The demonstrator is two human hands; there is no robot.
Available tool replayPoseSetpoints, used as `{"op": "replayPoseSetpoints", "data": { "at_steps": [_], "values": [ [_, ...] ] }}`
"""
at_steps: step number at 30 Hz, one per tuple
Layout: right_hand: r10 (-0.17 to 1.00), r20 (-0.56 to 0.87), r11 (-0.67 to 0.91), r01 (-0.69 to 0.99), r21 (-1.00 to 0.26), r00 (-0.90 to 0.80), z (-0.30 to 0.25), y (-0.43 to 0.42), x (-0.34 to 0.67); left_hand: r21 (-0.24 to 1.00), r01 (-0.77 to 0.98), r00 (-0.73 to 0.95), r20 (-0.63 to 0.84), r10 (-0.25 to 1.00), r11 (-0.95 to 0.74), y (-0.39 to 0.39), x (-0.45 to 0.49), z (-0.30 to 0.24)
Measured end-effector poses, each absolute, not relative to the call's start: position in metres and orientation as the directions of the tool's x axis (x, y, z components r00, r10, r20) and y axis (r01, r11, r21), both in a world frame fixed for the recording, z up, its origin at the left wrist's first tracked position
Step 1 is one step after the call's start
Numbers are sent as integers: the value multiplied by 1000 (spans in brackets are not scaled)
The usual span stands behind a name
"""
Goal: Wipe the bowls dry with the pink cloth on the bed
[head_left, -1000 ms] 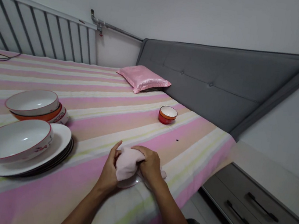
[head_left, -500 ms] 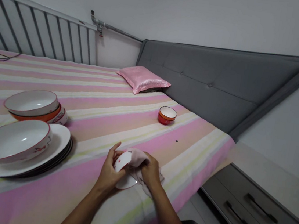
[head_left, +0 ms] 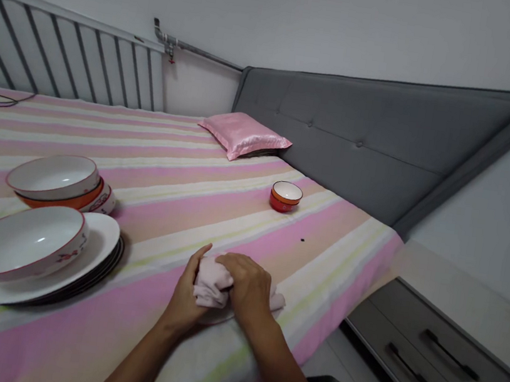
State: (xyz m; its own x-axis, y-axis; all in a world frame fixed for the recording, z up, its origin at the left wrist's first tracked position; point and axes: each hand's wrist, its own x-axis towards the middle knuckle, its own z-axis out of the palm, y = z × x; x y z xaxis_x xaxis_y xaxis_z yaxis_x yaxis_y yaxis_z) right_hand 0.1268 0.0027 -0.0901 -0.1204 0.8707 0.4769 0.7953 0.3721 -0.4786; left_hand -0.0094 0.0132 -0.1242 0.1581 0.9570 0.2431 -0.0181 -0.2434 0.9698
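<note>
My left hand (head_left: pixel 185 298) is curled around a small white bowl, which the cloth now hides. A pale pink cloth (head_left: pixel 214 281) is bunched over the bowl, and my right hand (head_left: pixel 251 287) grips it from above with bent fingers. Loose cloth trails out past the right side of that hand. Beneath both hands, a bit of a white dish (head_left: pixel 219 317) shows on the striped bed sheet (head_left: pixel 136 291).
Left of my hands, a white bowl with a red rim (head_left: pixel 20 240) sits on stacked plates (head_left: pixel 104 236). More bowls (head_left: pixel 55 175) are piled behind. Two small red and orange bowls (head_left: pixel 285 198), a pink pillow (head_left: pixel 244 136) and a grey headboard (head_left: pixel 341 114) lie beyond.
The cloth has moved left and now covers the white bowl whose inside was showing. My right hand has shifted left and turned over the top of it. My left hand stays put.
</note>
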Motion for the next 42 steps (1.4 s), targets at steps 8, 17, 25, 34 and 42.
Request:
{"op": "replayPoseSetpoints", "data": {
  "at_steps": [8, 17, 25, 34, 42],
  "values": [
    [947, 322, 237, 712, -661, -15, -98, 14, 141, 971, -23, 158, 240, 958, -239, 17, -8, -131],
    [960, 265, 190, 495, -848, 86, -134, 24, 158, 985, 0, 119, 174, 978, -175, 19, -7, -131],
    [953, 259, 191, 352, -916, 157, -158, 22, 157, 995, -12, 75, 99, 992, -98, 21, -3, -125],
    [955, 171, 65, 394, -917, 241, -169, 30, 158, 992, 119, 110, 35, 993, -48, 25, -10, -137],
    [966, 95, -9, 399, -917, 239, -167, 35, 163, 910, 359, 76, 194, 978, -208, 24, -9, -142]
  ]
}}
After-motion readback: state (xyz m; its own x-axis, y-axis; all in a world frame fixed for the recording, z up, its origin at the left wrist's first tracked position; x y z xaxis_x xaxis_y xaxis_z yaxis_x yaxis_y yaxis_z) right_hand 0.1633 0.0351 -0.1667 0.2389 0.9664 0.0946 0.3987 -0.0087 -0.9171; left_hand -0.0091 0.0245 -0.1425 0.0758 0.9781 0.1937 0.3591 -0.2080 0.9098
